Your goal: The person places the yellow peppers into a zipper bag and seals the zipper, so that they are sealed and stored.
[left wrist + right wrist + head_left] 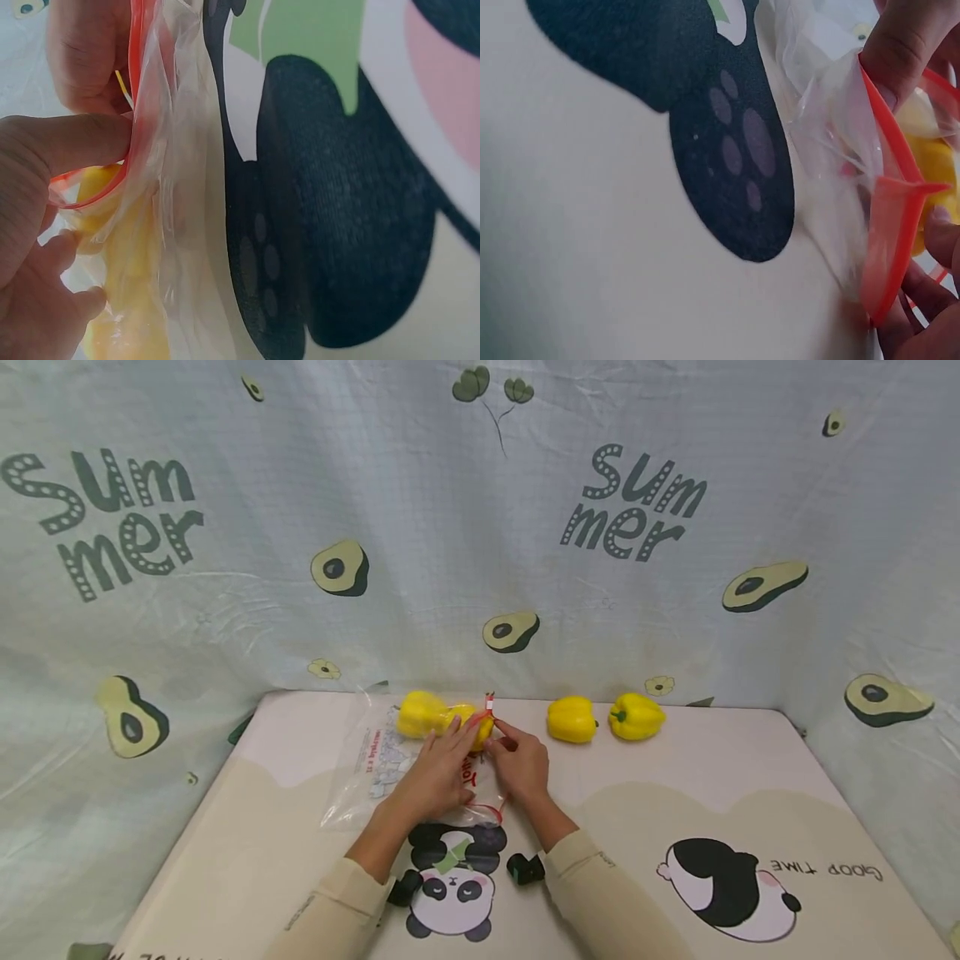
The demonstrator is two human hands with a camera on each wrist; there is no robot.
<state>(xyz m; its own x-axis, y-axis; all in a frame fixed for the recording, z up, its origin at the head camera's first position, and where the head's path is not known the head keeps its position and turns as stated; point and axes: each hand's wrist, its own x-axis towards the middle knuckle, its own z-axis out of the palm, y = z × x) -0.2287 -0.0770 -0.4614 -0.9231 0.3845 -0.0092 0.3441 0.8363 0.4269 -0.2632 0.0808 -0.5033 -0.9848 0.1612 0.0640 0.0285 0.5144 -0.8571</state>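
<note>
A clear zip bag [375, 768] with a red zip strip [489, 706] lies on the panda-print mat [675, 777]. Inside it are two yellow bell peppers, one [420, 713] at the back and one [480, 727] at the mouth. My left hand [465, 731] pinches the bag's rim; in the left wrist view its thumb [75, 142] presses the red strip [142, 82] over the pepper [127, 300]. My right hand [501, 737] pinches the same mouth from the right; in the right wrist view its fingers [907, 45] hold the red strip [892, 217] beside the pepper [934, 165].
Two loose yellow bell peppers [572, 719] [637, 716] lie on the mat to the right of my hands. An avocado-print cloth [480, 527] walls in the back and both sides. A second panda print [727, 889] marks the near right of the mat.
</note>
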